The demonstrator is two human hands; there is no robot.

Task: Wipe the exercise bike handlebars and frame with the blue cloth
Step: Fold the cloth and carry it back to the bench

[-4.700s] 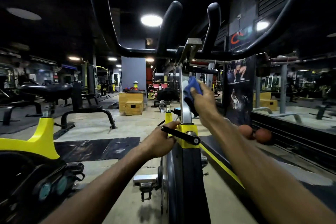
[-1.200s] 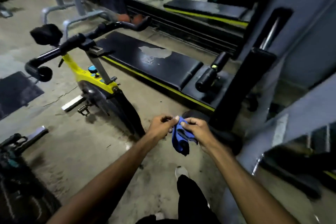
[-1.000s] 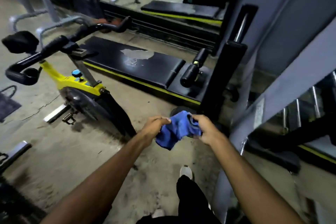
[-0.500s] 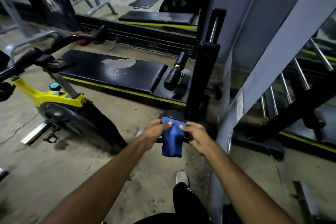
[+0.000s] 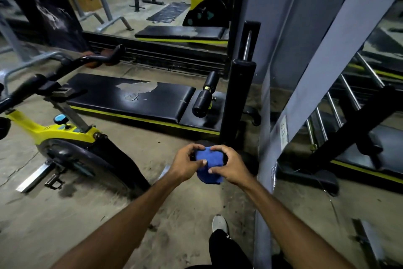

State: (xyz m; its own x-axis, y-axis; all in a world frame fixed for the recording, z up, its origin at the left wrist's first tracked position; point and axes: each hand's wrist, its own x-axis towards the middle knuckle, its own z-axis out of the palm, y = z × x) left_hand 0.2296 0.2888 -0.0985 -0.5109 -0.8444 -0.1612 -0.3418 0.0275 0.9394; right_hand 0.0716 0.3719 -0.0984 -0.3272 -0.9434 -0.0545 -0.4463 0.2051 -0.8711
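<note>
Blue cloth [image 5: 210, 164] was bunched between both hands, in front of the body and above the concrete floor [image 5: 65, 225]. The left hand [image 5: 185, 165] and the right hand [image 5: 231, 166] each curled fingers and thumb around it, so a good part of the cloth was hidden. Lower, a grey shoe [image 5: 219, 224] showed only partly behind a dark trouser leg [image 5: 226, 251]. The exercise bike [image 5: 72, 137] stood at the left, well apart from the cloth, and ran out of view at the left edge. Its dark handlebars [image 5: 87, 60] were hard to make out. Behind it lay a black bench [image 5: 130, 98] with torn padding.
</note>
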